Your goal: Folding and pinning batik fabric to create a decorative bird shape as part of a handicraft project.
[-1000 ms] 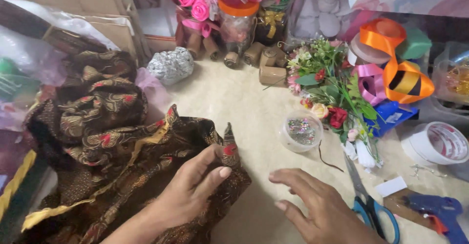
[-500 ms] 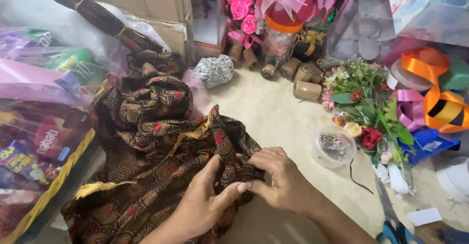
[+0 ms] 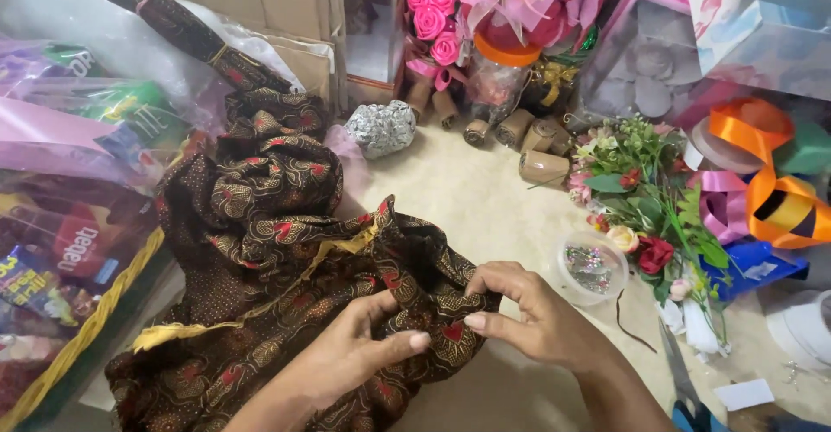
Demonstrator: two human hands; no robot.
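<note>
My left hand (image 3: 346, 358) and right hand (image 3: 528, 315) both pinch the edge of the dark patterned cloth (image 3: 277, 250) heaped on the bench (image 3: 467, 198). Just right of my right hand I see a pin tub (image 3: 592, 267), flowers (image 3: 649, 198), ribbons (image 3: 762, 181) and scissors (image 3: 684, 389); snack bags (image 3: 61, 241) crowd the left.

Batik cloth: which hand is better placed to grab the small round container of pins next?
Right. The right hand pinches the batik cloth edge on the side nearest the pin container, with bare table between them. The left hand sits farther off, over the cloth, and would have to cross the right.
</note>
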